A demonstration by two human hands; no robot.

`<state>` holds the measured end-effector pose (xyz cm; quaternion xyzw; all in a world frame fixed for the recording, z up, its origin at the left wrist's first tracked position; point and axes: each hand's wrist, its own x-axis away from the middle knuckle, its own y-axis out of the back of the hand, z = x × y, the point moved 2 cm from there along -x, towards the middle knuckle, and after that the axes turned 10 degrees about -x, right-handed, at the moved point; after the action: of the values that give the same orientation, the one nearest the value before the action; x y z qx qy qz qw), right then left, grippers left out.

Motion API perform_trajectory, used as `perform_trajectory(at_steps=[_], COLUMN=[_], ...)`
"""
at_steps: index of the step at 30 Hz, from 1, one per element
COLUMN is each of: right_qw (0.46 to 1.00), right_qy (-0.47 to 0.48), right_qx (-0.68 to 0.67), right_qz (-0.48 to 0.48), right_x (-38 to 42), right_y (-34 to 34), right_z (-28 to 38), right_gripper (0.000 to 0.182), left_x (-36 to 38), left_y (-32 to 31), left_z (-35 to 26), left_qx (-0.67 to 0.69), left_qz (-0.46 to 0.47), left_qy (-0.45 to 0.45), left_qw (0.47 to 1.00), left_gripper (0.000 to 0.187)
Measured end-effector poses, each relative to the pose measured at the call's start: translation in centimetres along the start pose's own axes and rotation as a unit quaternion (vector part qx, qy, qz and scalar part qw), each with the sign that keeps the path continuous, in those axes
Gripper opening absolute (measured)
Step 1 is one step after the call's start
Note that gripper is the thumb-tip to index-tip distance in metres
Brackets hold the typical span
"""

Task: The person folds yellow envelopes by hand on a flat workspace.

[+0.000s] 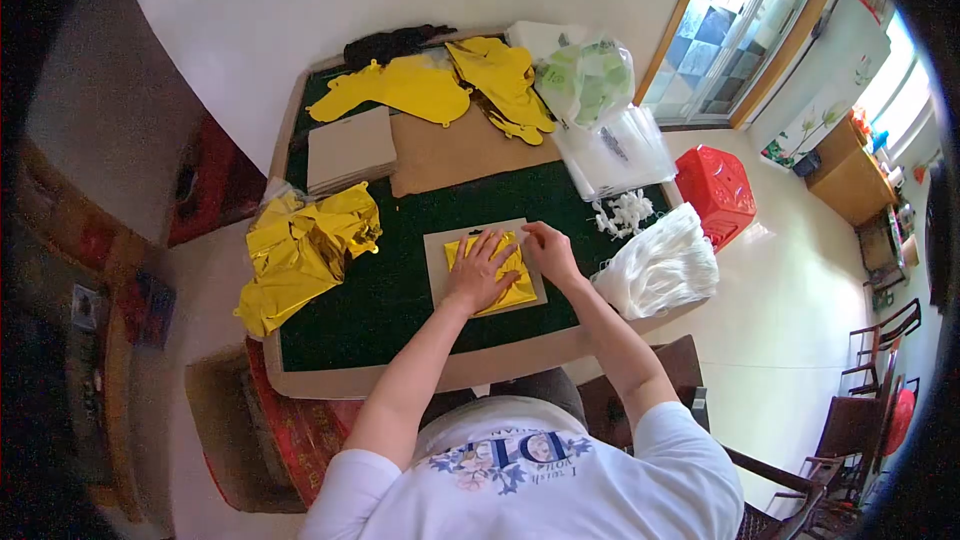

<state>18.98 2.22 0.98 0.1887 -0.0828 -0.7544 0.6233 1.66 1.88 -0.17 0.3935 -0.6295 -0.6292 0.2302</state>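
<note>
On a cardboard sheet (437,285) lies a folded piece of gold foil (517,290). My left hand (480,270) rests flat on the foil with its fingers spread. At the sheet's upper right corner is my right hand (550,250), its fingers curled together in a pinch; what they hold, if anything, is too small to make out. The sheet lies on the dark green table top (400,230). To the right of my right hand are a bundle of white strings (660,265) and a small heap of short white pieces (625,212).
Crumpled gold foil (300,255) covers the table's left edge. Behind are stacked grey cards (350,150), flat gold foil shapes (415,88), brown cardboard (460,155) and clear plastic bags (615,150). A red stool (715,195) stands right of the table.
</note>
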Motion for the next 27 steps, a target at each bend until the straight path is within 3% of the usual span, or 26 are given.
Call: perform_trajectory(at_steps=[2,4,7,9,14,16,18,20,23,25,27], right_qw=[1.000,0.999,0.995,0.992,0.995,0.995,0.998,0.999,0.992,0.976,0.968], right_qy=[-0.022,-0.042,-0.089,-0.116,-0.090,-0.093,0.004,0.024,0.092,0.161,0.173], right_qx=[0.008,0.017,0.021,-0.005,0.038,0.044,0.037,0.014,0.085,0.125,0.162], right_qz=[0.000,0.000,0.045,0.058,0.006,-0.014,-0.043,-0.044,0.015,0.079,0.085], right_x=[-1.1,-2.2,-3.4,-3.8,-3.7,-2.9,-2.3,-0.1,4.2,7.0,8.4], right_y=[-0.6,-0.9,-1.4,-1.7,-2.3,-2.0,-1.3,0.5,3.0,3.8,3.9], right_z=[0.0,-0.2,-0.6,-0.8,0.1,-0.5,-1.2,-0.7,-0.1,0.5,1.3], right_gripper=[0.025,0.028,0.033,0.037,0.037,0.036,0.032,0.023,0.022,0.034,0.040], left_x=[-0.1,-0.2,0.0,-0.2,-0.1,0.1,0.0,0.1,0.1,0.1,0.1], left_y=[0.1,0.6,0.6,0.6,0.8,0.3,-0.1,0.1,0.0,0.1,0.1], left_z=[0.0,-0.1,-0.1,0.0,-0.1,-0.1,0.0,0.0,0.1,0.2,0.1], left_qx=[-0.003,-0.013,-0.001,-0.009,-0.017,0.008,-0.003,0.015,0.022,0.027,0.028], left_qz=[0.006,0.075,0.024,0.049,0.093,0.018,0.023,0.018,-0.002,-0.005,-0.007], left_qy=[0.002,0.014,0.007,0.013,0.019,0.007,0.009,0.008,0.003,0.002,0.000], left_qw=[1.000,0.997,1.000,0.999,0.995,1.000,1.000,1.000,1.000,1.000,1.000], left_gripper=[0.056,0.056,0.056,0.056,0.056,0.056,0.055,0.056,0.057,0.058,0.058])
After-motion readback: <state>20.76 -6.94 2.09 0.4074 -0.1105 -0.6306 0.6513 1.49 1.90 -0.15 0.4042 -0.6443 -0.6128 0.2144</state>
